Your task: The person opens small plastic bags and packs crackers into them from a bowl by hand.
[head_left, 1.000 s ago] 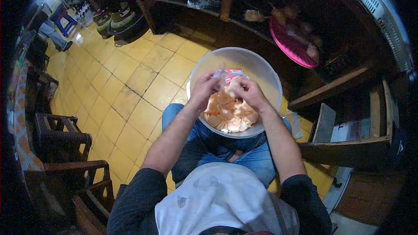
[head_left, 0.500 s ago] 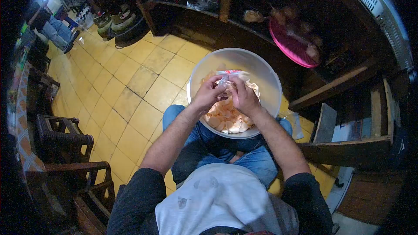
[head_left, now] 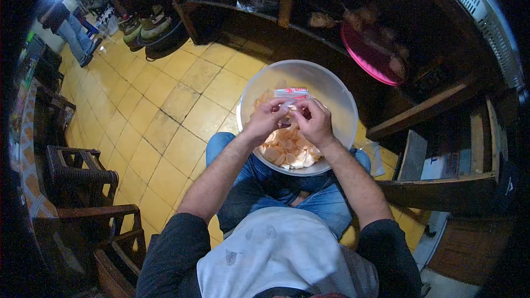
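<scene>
A large translucent tub (head_left: 346,105) stands between my bent legs, with many thin, pale orange crackers (head_left: 284,149) inside it. Over its middle, my left hand (head_left: 266,118) and my right hand (head_left: 316,124) meet with fingers pinched. Between their fingertips is a small clear plastic bag (head_left: 286,105); the fingers partly cover it, and I cannot make out its contents. Just beyond my fingertips, inside the tub, lie plastic packets with red print (head_left: 291,92).
Dark wooden shelving (head_left: 287,0) runs along the far side, holding a pink basket (head_left: 367,58). A dark stool (head_left: 83,168) and a wooden chair (head_left: 99,212) stand at left. Yellow tiles (head_left: 160,132) cover the floor. Another person (head_left: 74,33) stands far left.
My fingertips have shifted slightly toward me and the plastic bag between them has turned flatter. More of the red-printed packets shows behind them. The distant person has moved slightly.
</scene>
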Available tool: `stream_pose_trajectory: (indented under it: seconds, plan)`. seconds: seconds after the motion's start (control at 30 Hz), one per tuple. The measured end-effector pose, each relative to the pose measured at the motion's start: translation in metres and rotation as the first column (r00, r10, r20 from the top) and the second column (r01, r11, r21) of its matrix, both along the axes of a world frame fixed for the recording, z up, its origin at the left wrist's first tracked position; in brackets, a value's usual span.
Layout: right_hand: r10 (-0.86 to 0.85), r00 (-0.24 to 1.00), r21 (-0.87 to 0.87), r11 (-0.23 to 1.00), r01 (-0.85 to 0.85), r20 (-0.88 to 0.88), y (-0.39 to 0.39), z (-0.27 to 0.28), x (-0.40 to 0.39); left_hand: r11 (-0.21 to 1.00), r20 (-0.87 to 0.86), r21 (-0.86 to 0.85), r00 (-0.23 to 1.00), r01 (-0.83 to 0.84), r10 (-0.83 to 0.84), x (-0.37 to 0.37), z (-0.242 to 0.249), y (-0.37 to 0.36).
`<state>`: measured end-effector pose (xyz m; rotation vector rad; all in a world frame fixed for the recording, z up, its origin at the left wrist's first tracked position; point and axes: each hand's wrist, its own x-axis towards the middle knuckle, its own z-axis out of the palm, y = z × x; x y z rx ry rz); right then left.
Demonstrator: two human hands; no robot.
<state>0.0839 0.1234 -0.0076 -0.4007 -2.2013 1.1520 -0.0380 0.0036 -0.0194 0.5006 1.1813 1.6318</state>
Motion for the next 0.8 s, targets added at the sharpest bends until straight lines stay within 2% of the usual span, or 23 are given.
stream_pose_trajectory:
  seconds: [0.07, 0.13, 0.2, 0.23, 0.27, 0.3, 0.33, 0.4, 0.43, 0.5, 0.53, 0.6, 0.63, 0.7, 0.73, 0.8]
  plan:
    - [0.097, 0.995, 0.189, 0.978, -0.089, -0.031, 0.006, -0.006, -0.002, 1.000, -0.011, 0.029, 1.000, 0.011, -0.011, -0.002, -0.005, 0.001]
    - [0.120, 0.990, 0.218, 0.971, -0.101, -0.079, 0.002, -0.002, -0.004, 0.998, -0.019, 0.052, 1.000, 0.023, -0.022, -0.002, -0.006, -0.002]
    - [0.145, 0.982, 0.250, 0.962, -0.110, -0.125, 0.003, -0.003, -0.004, 0.996, -0.096, -0.062, 0.993, 0.059, -0.065, -0.005, -0.004, -0.004]
    - [0.111, 0.993, 0.077, 0.991, -0.107, -0.043, 0.006, -0.006, -0.002, 0.996, -0.093, -0.064, 0.994, 0.060, -0.066, -0.003, -0.003, -0.004]
    - [0.090, 0.995, -0.096, 0.992, -0.085, 0.043, 0.009, -0.008, -0.001, 0.989, -0.104, -0.034, 0.984, 0.142, -0.145, -0.002, -0.001, -0.004]
    - [0.029, 0.997, -0.050, 0.998, -0.026, 0.067, 0.010, -0.007, 0.000, 0.975, -0.118, -0.005, 0.968, 0.224, -0.223, -0.001, -0.001, -0.004]
    - [0.027, 0.997, -0.052, 0.998, -0.023, 0.069, 0.012, -0.009, -0.001, 0.974, -0.116, -0.007, 0.967, 0.226, -0.225, -0.001, -0.002, -0.003]
    - [0.061, 0.992, -0.098, 0.994, -0.050, 0.113, 0.013, -0.011, -0.002, 0.995, -0.301, 0.009, 0.949, 0.100, -0.093, 0.000, -0.003, -0.003]
    - [0.059, 0.992, -0.100, 0.994, -0.048, 0.114, 0.011, -0.010, -0.003, 0.995, -0.299, 0.007, 0.950, 0.103, -0.096, -0.001, -0.003, -0.003]
    - [0.166, 0.986, -0.178, 0.970, -0.168, -0.021, 0.007, -0.008, -0.006, 1.000, -0.214, 0.005, 0.977, -0.008, 0.008, -0.002, 0.001, -0.003]
    - [0.165, 0.986, -0.181, 0.969, -0.165, -0.018, 0.007, -0.007, -0.004, 1.000, -0.210, 0.002, 0.978, -0.006, 0.006, 0.000, 0.004, -0.005]
    - [0.168, 0.966, -0.256, 0.960, -0.115, 0.199, 0.010, -0.005, -0.002, 0.997, -0.201, -0.076, 0.979, -0.007, -0.008, 0.003, 0.010, -0.007]
    - [0.166, 0.965, -0.257, 0.960, -0.112, 0.201, 0.013, -0.006, -0.002, 0.997, -0.199, -0.077, 0.980, -0.005, -0.011, 0.001, 0.008, -0.007]
    - [0.040, 0.954, -0.108, 0.994, -0.008, 0.297, 0.022, -0.012, -0.005, 0.995, -0.245, -0.066, 0.968, -0.075, 0.057, -0.005, 0.005, -0.007]
    - [0.038, 0.954, -0.109, 0.994, -0.006, 0.298, 0.028, -0.022, -0.004, 0.995, -0.245, -0.066, 0.968, -0.073, 0.055, -0.004, 0.005, -0.007]
    - [0.027, 0.754, 0.127, 0.981, -0.145, 0.656, 0.037, -0.035, -0.002, 0.934, -0.052, -0.003, 0.933, -0.357, 0.356, -0.004, 0.006, -0.007]
